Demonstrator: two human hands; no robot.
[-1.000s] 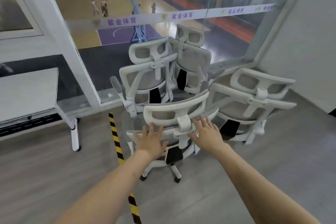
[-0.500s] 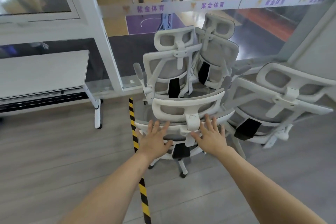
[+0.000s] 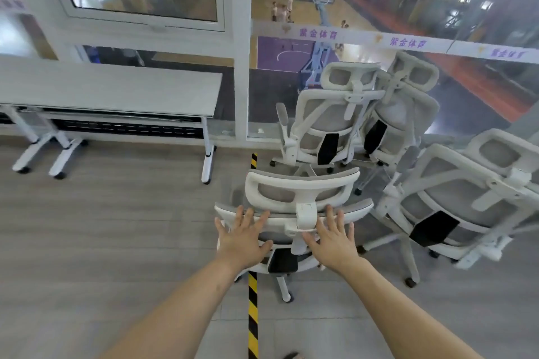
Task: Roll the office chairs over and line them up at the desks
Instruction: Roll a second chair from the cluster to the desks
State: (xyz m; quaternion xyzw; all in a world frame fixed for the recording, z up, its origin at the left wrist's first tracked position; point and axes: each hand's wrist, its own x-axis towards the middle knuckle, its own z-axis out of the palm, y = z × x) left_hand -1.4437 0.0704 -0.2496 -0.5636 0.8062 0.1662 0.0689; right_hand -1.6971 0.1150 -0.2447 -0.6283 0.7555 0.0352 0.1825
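Both hands are pressing flat on the back of the nearest chair [image 3: 294, 213], the left hand [image 3: 242, 237] and the right hand [image 3: 332, 237] with fingers spread open, gripping nothing. That chair is standing over the striped floor tape [image 3: 252, 315], just in front of three other chairs [image 3: 329, 125] by the window, with the desk [image 3: 116, 93] off to the left.

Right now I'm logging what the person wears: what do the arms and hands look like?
Both forearms are bare, with no sleeves in view. The left hand and right hand wear no gloves; no watch, ring or wristband is visible.
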